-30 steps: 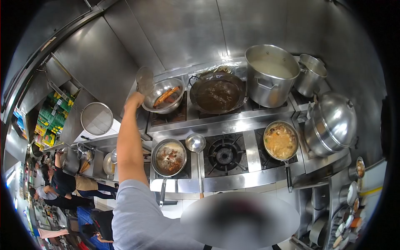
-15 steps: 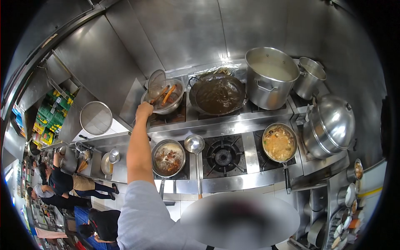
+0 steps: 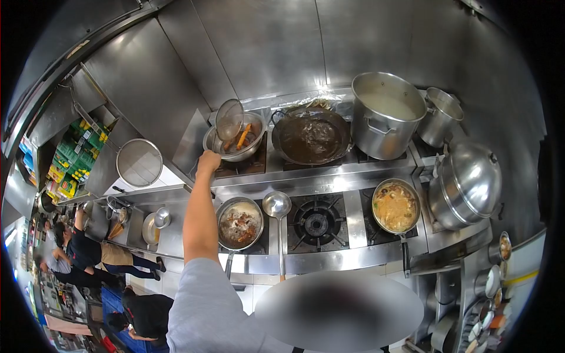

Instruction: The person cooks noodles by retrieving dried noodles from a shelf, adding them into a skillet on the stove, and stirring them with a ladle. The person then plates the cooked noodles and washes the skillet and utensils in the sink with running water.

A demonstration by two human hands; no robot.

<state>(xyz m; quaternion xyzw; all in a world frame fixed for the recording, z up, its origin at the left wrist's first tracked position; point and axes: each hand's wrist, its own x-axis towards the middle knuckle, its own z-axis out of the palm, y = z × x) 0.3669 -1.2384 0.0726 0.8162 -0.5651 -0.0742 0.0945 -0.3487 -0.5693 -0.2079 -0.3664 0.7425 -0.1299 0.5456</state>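
My left hand is closed round the handle of a round mesh strainer, whose basket is over a steel bowl on the back burners. Inside the bowl lie orange-brown fried pieces. Just right of it, a dark wok holds bubbling brown oil. Nearer to me, a pan of frothy food sits on the front left burner, with a long-handled ladle beside it. My right hand is not in view.
A tall stockpot, a smaller pot and a domed steamer stand at the right. A pan of soup is on the front right burner. Another strainer hangs left. Several people work at the far left.
My left hand has moved right with the strainer, which went from the bowl's left side to over the bowl. The orange-brown pieces have shifted inside the bowl.
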